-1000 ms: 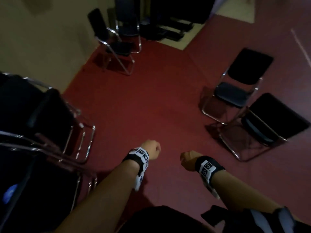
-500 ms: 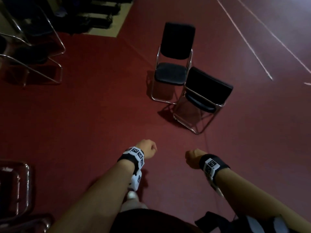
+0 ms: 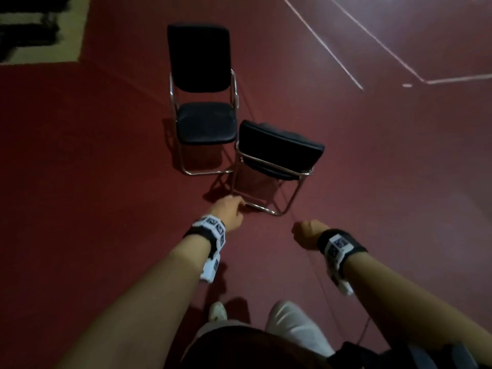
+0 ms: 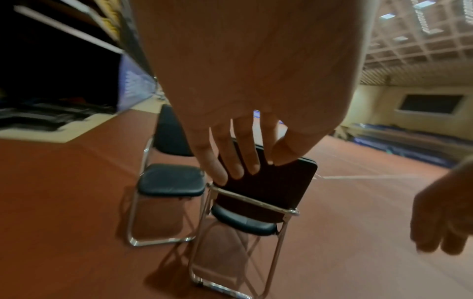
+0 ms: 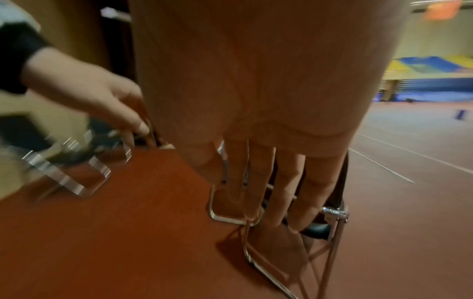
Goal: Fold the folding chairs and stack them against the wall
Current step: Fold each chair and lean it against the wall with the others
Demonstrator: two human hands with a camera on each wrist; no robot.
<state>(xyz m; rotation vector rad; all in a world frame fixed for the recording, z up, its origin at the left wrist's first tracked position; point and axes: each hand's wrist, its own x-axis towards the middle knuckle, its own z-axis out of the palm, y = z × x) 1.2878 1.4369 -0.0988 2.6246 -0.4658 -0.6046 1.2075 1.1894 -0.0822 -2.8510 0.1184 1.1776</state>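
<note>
Two unfolded black folding chairs with chrome frames stand on the red floor ahead of me. The far chair [image 3: 203, 113] faces me. The near chair [image 3: 278, 150] [image 4: 266, 188] has its backrest turned toward me. My left hand [image 3: 229, 214] [image 4: 245, 161] hangs in the air short of the near chair's frame, fingers loose and holding nothing. My right hand [image 3: 306, 233] [image 5: 268, 192] hangs empty too, fingers straight and pointing down. Neither hand touches a chair. The near chair's chrome leg [image 5: 330, 238] shows behind my right hand's fingers.
White court lines [image 3: 343, 59] cross the floor at the upper right. A beige floor strip [image 3: 72, 35] with dark objects lies at the upper left. My shoe [image 3: 217, 311] and trouser leg [image 3: 295, 326] are below. Blurred chrome chair frames [image 5: 66, 174] show at the left.
The view has swung away from the chairs by the wall toward the two open chairs, which are now closer and centred. Both hands stay empty; the left has reached a little forward.
</note>
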